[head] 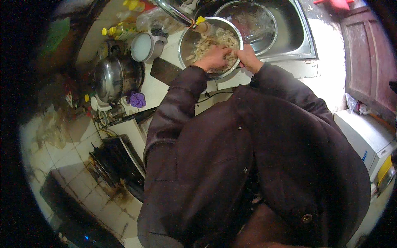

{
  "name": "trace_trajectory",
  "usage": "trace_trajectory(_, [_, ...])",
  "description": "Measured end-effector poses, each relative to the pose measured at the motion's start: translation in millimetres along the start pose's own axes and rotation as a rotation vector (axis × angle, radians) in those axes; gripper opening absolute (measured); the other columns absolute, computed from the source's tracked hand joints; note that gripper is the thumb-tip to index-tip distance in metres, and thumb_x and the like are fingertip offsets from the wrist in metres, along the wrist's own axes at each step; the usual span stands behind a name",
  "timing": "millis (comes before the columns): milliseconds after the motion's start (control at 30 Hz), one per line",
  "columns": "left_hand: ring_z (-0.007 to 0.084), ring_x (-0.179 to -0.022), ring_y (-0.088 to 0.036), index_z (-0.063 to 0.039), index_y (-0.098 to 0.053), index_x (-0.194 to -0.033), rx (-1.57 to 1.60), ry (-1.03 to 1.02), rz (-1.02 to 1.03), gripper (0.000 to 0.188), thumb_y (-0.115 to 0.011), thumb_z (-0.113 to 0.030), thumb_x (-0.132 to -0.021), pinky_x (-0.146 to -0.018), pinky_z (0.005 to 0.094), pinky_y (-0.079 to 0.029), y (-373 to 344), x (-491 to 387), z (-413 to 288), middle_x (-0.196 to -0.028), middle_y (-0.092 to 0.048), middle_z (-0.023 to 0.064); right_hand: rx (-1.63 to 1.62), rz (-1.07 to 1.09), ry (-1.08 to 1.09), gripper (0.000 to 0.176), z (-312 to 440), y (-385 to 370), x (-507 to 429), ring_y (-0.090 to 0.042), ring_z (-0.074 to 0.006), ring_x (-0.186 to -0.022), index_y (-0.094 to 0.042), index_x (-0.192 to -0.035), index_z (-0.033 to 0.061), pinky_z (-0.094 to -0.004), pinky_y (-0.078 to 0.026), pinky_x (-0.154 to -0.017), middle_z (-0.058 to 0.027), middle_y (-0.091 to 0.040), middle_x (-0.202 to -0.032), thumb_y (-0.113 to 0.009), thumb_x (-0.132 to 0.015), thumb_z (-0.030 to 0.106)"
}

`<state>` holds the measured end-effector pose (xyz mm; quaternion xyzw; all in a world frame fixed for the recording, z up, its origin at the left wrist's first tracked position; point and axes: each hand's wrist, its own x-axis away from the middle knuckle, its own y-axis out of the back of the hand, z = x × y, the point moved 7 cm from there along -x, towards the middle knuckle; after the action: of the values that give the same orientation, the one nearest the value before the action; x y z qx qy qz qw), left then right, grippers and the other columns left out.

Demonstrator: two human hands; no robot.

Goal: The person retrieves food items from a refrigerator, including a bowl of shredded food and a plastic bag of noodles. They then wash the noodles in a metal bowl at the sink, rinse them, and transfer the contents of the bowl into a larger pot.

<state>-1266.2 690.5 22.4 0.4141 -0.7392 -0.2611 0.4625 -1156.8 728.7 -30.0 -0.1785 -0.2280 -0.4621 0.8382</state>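
A steel bowl (pixel 182 59) holds pale, shredded or sliced food pieces (pixel 228 36) beneath the faucet. My left hand (pixel 216 57) is inside the bowl, its fingers down among the pieces; the fingertips are hidden, so whether they grip anything does not show. At the bowl's right side, my right hand (pixel 249 59) is closed on the rim. Just above, the metal faucet (pixel 176 14) with a yellow-tipped end reaches over the bowl. A second round vessel (pixel 274 29) with clear, shiny contents stands in the sink beside it.
The steel sink (pixel 305 37) lies at the upper right. Left of the bowl are a light-coloured handled pot (pixel 158 48) with whitish contents, a dark flat board or plate (pixel 164 71), a lidded metal pot (pixel 105 79), a purple cloth (pixel 137 99) and yellow-capped bottles (pixel 122 30).
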Motion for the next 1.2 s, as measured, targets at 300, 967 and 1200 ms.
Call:
trace_trajectory(300, [0.0360,-0.095,-0.050,-0.008,-0.058,-0.104,-0.113,0.025,0.112,0.042,-0.060,-0.016,-0.063,-0.079,0.0401,-0.043,9,3,-14,-0.107,-0.050,0.0174,0.099,0.068,0.226,0.016,3,-3,-4,-0.042,-0.0129,-0.034,-0.056,-0.073,-0.0076,-0.0264,-0.029,-0.027,-0.0077,-0.052,-0.056,-0.051,-0.065,0.004])
trace_trajectory(967, [0.0377,-0.092,-0.054,-0.011,-0.052,-0.114,-0.118,0.102,0.106,0.049,-0.063,-0.017,-0.066,-0.075,0.0416,-0.046,7,30,15,-0.103,-0.053,0.0230,-0.179,-0.004,0.019,0.011,23,1,12,-0.037,-0.0139,-0.030,-0.054,-0.069,-0.0062,-0.0288,-0.026,-0.027,-0.0070,-0.048,-0.051,-0.051,-0.064,0.003])
trace_trajectory(1200, [0.0365,-0.092,-0.055,-0.010,-0.048,-0.117,-0.067,0.180,0.042,0.052,-0.057,-0.007,-0.066,-0.077,0.0385,-0.046,1,6,15,-0.100,-0.056,0.0221,0.158,0.001,0.323,0.014,16,0,-5,-0.038,-0.0134,-0.031,-0.055,-0.070,-0.0076,-0.0281,-0.027,-0.027,-0.0084,-0.049,-0.052,-0.053,-0.063,0.004])
